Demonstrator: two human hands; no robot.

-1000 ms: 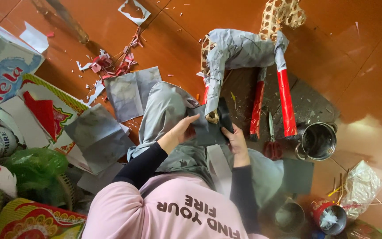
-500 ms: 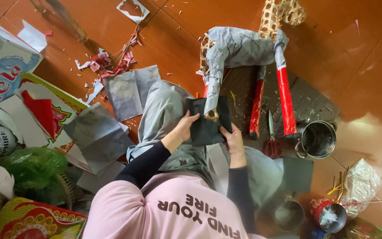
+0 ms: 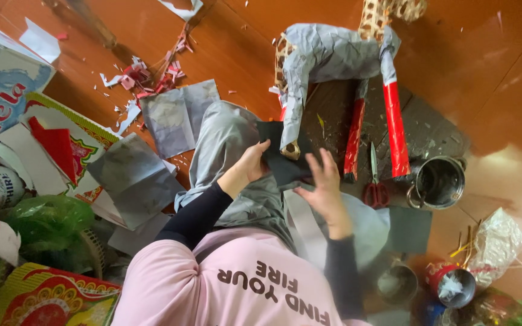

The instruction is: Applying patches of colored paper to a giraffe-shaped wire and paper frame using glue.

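I sit on the floor in front of a paper-covered animal figure (image 3: 327, 54) with a grey body and two red legs (image 3: 394, 121). A dark grey paper sheet (image 3: 276, 151) lies against the figure's grey front leg (image 3: 291, 115), near its tip. My left hand (image 3: 250, 166) grips the sheet's left edge. My right hand (image 3: 324, 187) holds the sheet's lower right side, fingers spread over it. Both hands are over my grey-trousered knee (image 3: 231, 133).
Red-handled scissors (image 3: 374, 184) and a metal pot (image 3: 439, 181) lie right of the figure on a dark mat (image 3: 421, 130). A small tin (image 3: 453, 285), a metal cup (image 3: 397, 282) and a plastic bag (image 3: 496, 241) sit lower right. Grey sheets (image 3: 176, 115), paper scraps (image 3: 146, 72), a box (image 3: 1, 102) and a green bag (image 3: 43, 220) crowd the left.
Both hands have lifted the dark sheet up against the figure's grey leg. My right hand's fingers have spread out over the sheet.
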